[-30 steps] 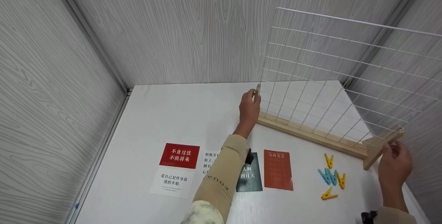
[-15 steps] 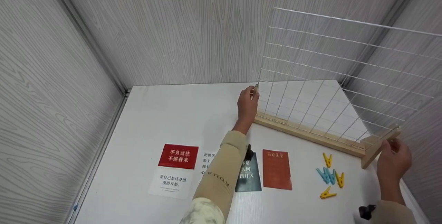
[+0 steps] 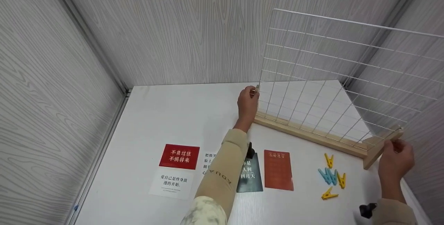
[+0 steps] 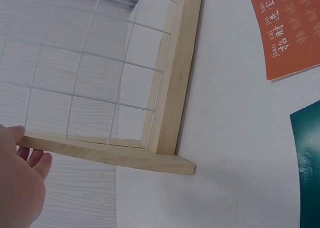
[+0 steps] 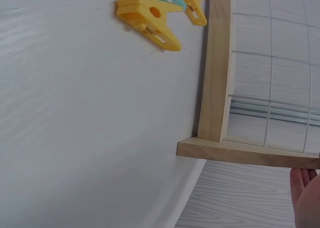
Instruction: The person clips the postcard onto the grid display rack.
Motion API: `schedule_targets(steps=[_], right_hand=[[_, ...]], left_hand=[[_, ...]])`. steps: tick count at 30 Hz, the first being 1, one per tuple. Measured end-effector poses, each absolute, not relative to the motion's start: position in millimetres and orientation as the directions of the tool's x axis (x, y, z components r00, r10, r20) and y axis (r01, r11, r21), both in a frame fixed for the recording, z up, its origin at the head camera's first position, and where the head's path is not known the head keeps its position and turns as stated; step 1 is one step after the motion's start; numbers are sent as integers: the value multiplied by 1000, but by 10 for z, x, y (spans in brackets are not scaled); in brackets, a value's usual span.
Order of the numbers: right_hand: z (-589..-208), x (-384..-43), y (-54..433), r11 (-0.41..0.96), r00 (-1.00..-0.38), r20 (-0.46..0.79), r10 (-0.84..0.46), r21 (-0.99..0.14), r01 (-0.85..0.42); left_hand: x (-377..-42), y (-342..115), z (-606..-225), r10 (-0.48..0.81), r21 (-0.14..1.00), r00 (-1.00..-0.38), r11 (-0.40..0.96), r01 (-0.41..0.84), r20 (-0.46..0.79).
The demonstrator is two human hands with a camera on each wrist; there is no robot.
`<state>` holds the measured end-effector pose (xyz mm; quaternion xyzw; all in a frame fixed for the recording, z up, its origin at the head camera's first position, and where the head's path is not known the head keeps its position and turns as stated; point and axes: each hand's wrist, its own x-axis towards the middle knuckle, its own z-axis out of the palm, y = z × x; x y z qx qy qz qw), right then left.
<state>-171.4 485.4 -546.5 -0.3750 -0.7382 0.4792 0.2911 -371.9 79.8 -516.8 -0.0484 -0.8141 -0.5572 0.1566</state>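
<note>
A white wire grid rack [image 3: 312, 79] stands on a pale wooden base with an upright wooden piece at each end. It sits at an angle on the right part of the table. My left hand [image 3: 247, 103] grips the left wooden upright [image 4: 115, 155], thumb on one side and fingers on the other. Around the right upright [image 3: 383, 148] my right hand [image 3: 396, 160] holds on near its top; only some fingers [image 5: 298, 180] show in the right wrist view. In front of the base, yellow clips [image 3: 329, 160] and blue clips [image 3: 327, 175] lie on the table.
Printed cards lie along the table's front: a red card [image 3: 179, 157], a white card [image 3: 172, 182], a dark green card [image 3: 251, 180] and an orange-red card [image 3: 278, 170]. Another white card is partly under my left sleeve [image 3: 220, 180]. Wood-grain walls [image 3: 187, 30] enclose the white table [image 3: 166, 114].
The rack has shifted very slightly to the left, with both hands still on its uprights. Cards and clips stay where they were; the head view has drifted a little.
</note>
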Motion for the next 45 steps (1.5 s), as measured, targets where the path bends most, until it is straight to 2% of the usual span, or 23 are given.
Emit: schedule_targets(steps=[14, 20, 28, 36, 45], right_hand=[[-5467, -1790, 4865, 278, -548, 85, 832, -919, 280], [-5466, -1827, 4841, 294, -557, 83, 826, -907, 301], [-5479, -1892, 4771, 321, -579, 93, 810, -896, 305], [-5467, -1995, 4643, 370, -617, 141, 774, -891, 261], [-5492, -2130, 4534, 402, -635, 187, 750, -891, 213]], left_hand=[[-3706, 707, -5143, -57, 853, -933, 427, 298, 355], [-3702, 652, -5153, -49, 854, -945, 446, 269, 324], [-3680, 515, -5181, -51, 836, -933, 465, 293, 356], [-3647, 309, -5227, -59, 857, -938, 428, 286, 342], [-3597, 105, -5242, -87, 847, -929, 448, 286, 359]])
